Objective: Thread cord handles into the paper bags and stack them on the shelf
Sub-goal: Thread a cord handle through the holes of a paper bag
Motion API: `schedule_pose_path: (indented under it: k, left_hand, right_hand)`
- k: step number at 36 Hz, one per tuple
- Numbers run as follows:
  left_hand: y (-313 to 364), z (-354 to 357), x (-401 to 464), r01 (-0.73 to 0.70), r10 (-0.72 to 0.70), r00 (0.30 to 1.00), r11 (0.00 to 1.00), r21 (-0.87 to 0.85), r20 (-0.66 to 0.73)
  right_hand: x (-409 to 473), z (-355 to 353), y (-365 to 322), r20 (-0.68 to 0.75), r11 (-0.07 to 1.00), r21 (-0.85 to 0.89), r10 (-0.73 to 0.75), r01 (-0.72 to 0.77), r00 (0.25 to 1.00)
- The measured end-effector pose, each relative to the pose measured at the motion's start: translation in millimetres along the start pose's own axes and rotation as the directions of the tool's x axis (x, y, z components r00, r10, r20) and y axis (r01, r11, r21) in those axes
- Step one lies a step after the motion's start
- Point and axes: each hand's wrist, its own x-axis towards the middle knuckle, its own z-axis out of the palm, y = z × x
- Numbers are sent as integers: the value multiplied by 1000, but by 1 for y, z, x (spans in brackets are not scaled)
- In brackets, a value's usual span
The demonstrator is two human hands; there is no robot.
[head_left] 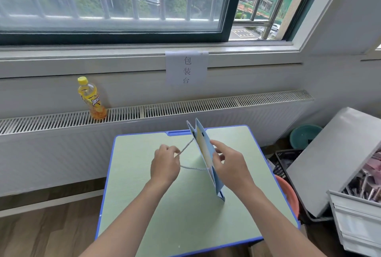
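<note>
Paper sign (186,68) reads 包装台; bottle label (95,100) illegible.

I see soft, even daylight coming from the far window (111,1), with faint shadows on the desk (144,184). Wide-angle distortion bends the edges, and detail looks slightly soft.

The paper bag (206,157) is pale blue with a yellow patch; its cord (186,147) is twisted grey-white. The desk (144,205) is pale green, edged blue. At ten o'clock, a yellow-capped orange bottle (91,98).
</note>
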Motion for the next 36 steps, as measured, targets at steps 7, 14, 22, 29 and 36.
schedule_pose_path:
  k: [7,14,22,29,36]
  left_hand:
    - [17,3,-37,-423,402,906,866,-266,-134]
    - [14,21,-48,-478,491,871,833,-279,-27]
    - [6,28,-39,-446,449,892,893,-61,55]
    - [8,31,-38,-418,414,904,908,21,106]
    - [32,29,-43,-605,599,796,789,-108,-90]
  right_hand:
    - [-2,0,1,2,999,33,-24,24,1000]
    - [-3,-6,8,-15,998,52,-47,47,999]
    - [-3,-16,15,-43,996,78,-31,34,999]
    - [0,-20,16,-34,995,96,-7,10,999]
    - [-1,-21,6,86,978,204,33,-50,996]
